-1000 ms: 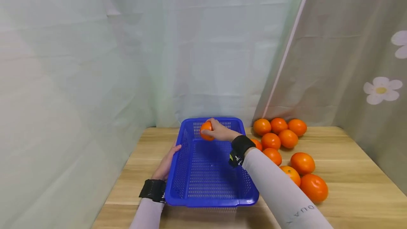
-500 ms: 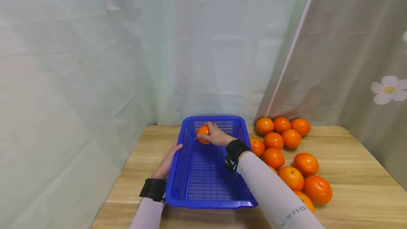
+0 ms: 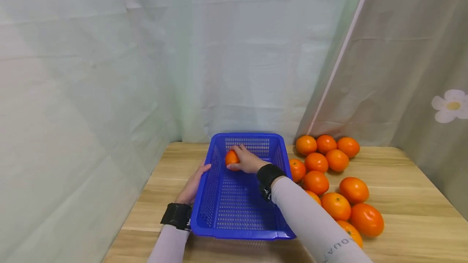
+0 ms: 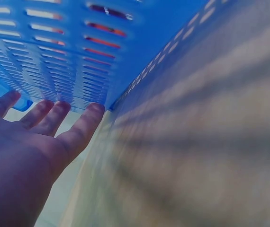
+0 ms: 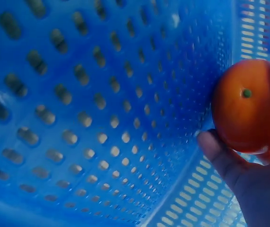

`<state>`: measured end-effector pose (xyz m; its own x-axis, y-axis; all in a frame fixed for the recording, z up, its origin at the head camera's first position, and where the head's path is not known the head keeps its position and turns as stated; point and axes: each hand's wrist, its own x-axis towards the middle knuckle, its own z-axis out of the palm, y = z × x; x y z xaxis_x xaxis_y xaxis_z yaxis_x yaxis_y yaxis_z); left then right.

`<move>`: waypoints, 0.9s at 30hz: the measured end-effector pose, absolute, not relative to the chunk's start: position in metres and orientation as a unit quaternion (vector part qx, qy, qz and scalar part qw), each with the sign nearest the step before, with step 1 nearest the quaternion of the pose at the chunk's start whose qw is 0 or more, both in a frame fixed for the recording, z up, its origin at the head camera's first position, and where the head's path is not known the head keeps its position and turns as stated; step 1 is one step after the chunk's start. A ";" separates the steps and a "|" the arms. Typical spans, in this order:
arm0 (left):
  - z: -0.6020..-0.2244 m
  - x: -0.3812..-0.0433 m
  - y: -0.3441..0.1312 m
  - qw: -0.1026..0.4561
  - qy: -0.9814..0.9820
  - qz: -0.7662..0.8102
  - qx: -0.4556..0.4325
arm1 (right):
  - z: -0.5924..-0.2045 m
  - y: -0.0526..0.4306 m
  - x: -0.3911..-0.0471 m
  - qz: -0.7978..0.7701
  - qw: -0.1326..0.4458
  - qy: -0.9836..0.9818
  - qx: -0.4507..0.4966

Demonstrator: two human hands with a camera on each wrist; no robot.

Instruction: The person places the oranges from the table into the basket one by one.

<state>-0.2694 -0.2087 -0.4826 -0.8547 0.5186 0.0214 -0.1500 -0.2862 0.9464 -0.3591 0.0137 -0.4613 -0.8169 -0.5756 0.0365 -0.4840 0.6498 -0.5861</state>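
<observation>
A blue perforated plastic basket (image 3: 246,234) stands on the wooden table. My right hand (image 3: 250,162) is inside it, holding an orange (image 3: 231,158) low in its far left part. Seen from the right wrist, the orange (image 5: 244,106) shows a small green stem spot and sits between thumb and fingers, close to the basket's wall (image 5: 102,104). Outside the basket's left side is my left hand (image 3: 191,186), its thumb near the rim. In the left wrist view its fingers (image 4: 80,132) reach out, fairly straight, against the slotted wall (image 4: 54,61).
Several loose oranges (image 3: 337,160) lie on the table (image 3: 409,202) to the right of the basket, some partly hidden by my right forearm. A pale curtain (image 3: 237,72) hangs behind the table and along its left side.
My right hand has carried the orange down and slightly left, deeper into the basket. My left hand stays at the basket's left side. The head view has shifted slightly.
</observation>
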 end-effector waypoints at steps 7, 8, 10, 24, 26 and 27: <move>-0.482 -0.269 -0.208 0.213 0.570 0.775 0.169 | -0.465 0.012 -0.359 -0.305 0.045 0.902 -0.301; -0.482 -0.269 -0.208 0.213 0.572 0.774 0.169 | -0.463 0.011 -0.359 -0.303 0.040 0.903 -0.303; -0.480 -0.268 -0.209 0.211 0.573 0.774 0.169 | -0.460 0.010 -0.358 -0.303 0.036 0.903 -0.302; -0.479 -0.270 -0.210 0.208 0.571 0.774 0.178 | -0.450 0.013 -0.358 -0.339 0.040 0.902 -0.263; -0.479 -0.270 -0.210 0.206 0.571 0.775 0.176 | -0.450 0.012 -0.358 -0.342 0.041 0.902 -0.261; -0.479 -0.269 -0.210 0.204 0.572 0.775 0.175 | -0.450 0.012 -0.358 -0.341 0.041 0.902 -0.261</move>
<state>-0.2689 -0.2104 -0.4789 -0.8554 0.5166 0.0387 -0.1152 -0.2627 0.9580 -0.3578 0.0119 -0.4501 -0.8607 -0.4985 0.1031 -0.4421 0.6317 -0.6368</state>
